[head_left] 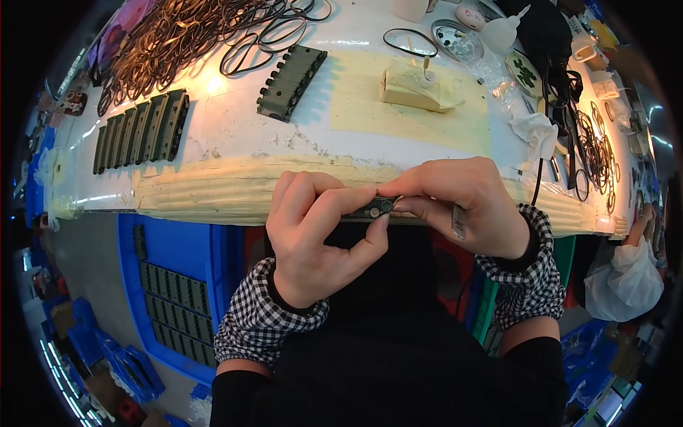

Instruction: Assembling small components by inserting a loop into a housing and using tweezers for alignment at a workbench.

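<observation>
My left hand (306, 235) pinches a small dark green part with a pale round knob (373, 211) between thumb and fingers, at the table's padded front edge. From the other side, my right hand (473, 203) closes thumb and forefinger on the right end of that part. Most of the part is hidden behind my fingers. A small greyish patch (459, 222) shows against the curled fingers of my right hand; I cannot make out what it is. Beyond my hands lies a beige block (420, 87) with a small upright peg, on a yellowish sheet.
Ribbed dark green parts stand in a row (142, 132) at left, with more (292, 82) nearer the middle. Thin dark rubber loops (178, 43) pile at the far left. A blue bin (192, 249) below holds several green parts. White squeeze bottle (504, 32) stands far right.
</observation>
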`<state>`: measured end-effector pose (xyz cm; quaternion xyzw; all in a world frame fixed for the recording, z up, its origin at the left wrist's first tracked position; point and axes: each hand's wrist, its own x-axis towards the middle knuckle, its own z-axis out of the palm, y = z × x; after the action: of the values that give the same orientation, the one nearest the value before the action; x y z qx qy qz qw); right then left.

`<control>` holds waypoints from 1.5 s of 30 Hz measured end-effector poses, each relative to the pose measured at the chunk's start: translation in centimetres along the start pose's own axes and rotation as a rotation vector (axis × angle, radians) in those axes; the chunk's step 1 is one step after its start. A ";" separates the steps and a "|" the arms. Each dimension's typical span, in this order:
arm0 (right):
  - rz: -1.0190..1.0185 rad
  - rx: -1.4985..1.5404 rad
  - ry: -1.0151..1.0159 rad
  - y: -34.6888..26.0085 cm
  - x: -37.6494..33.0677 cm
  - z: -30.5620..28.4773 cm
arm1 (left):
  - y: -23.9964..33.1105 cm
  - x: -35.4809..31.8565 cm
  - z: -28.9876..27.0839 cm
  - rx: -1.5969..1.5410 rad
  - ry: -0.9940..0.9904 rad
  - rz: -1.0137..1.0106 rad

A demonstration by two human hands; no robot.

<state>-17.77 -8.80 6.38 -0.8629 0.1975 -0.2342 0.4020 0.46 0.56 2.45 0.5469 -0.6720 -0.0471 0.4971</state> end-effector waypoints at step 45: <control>-0.040 0.018 0.074 0.1 -0.5 0.8 | -0.3 -0.3 0.7 0.224 0.122 0.182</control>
<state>-17.68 -8.12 5.70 -0.8538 0.1927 -0.2756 0.3973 0.12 0.36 1.77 0.5376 -0.6883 0.1068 0.4752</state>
